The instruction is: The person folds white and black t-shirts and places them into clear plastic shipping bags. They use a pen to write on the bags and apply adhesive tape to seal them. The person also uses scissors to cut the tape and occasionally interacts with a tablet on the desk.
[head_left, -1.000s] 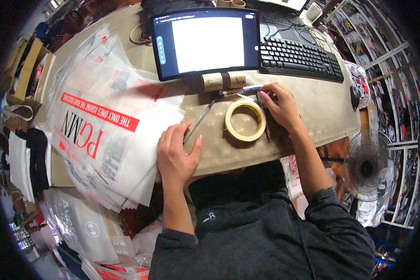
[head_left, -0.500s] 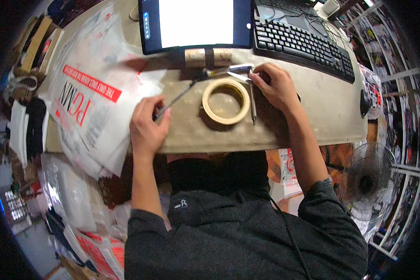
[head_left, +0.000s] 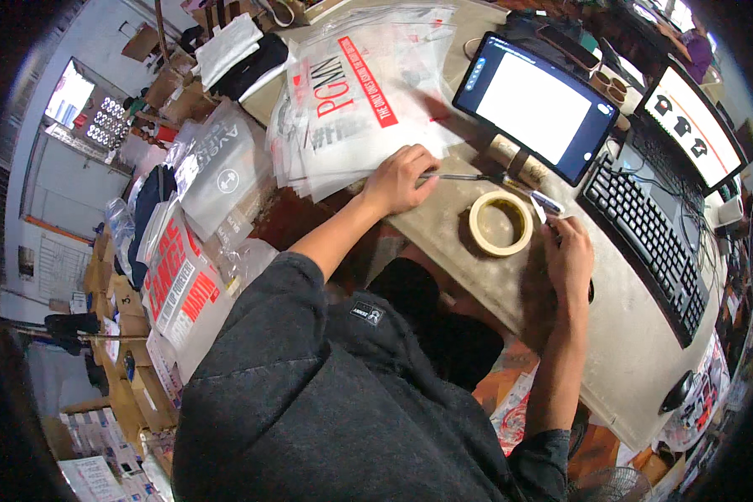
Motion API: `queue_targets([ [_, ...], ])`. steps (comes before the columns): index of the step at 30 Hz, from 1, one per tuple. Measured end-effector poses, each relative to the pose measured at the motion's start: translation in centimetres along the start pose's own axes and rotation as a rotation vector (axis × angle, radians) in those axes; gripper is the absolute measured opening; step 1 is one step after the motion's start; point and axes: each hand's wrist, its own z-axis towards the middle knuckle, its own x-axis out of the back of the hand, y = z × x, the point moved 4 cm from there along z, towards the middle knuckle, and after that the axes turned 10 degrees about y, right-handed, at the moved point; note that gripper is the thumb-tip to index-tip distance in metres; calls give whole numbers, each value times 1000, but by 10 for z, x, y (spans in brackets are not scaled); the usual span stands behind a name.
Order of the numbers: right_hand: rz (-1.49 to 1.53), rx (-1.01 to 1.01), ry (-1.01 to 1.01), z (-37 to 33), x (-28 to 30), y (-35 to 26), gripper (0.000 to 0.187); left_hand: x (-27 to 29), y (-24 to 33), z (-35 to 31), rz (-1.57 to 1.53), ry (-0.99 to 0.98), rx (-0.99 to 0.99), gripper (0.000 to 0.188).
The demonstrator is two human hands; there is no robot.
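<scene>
My left hand (head_left: 403, 180) rests at the desk's near edge, beside a stack of printed plastic bags. Its fingers are closed around the end of a thin dark rod (head_left: 463, 176), whose exact kind I cannot make out. My right hand (head_left: 569, 251) is on the desk with fingers bent together, at the end of a pointed silver blade (head_left: 539, 209); its handle is hidden by the fingers. Between my hands lies a roll of cream masking tape (head_left: 475, 224). Just beyond the blade is a pen-like thing with a white and blue end (head_left: 547, 202).
A tablet (head_left: 531, 105) leans on a tan stand (head_left: 519, 161). To the right are a black keyboard (head_left: 644, 243), a laptop (head_left: 694, 125), tangled cables and a mouse (head_left: 678, 391). Clear bags (head_left: 335, 100) cover the desk's left. Boxes stand on the floor; another person (head_left: 694, 50) is far right.
The view has swung to the left and tilted, so the desk now slants rightward. Both hands stay beside the tape roll, with the rod and the blade still at their fingers.
</scene>
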Motion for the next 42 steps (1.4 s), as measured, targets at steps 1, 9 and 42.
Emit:
queue_targets([
  [1, -14, 39, 30, -1, 2, -4, 18, 2, 1, 2, 19, 6, -7, 20],
  [9, 43, -259, 105, -7, 80, 28, 16, -2, 1, -3, 47, -130, 38, 21],
  [42, 1395, -266, 378, 87, -5, -21, 35, -85, -81, 142, -1344, -16, 910, 50],
])
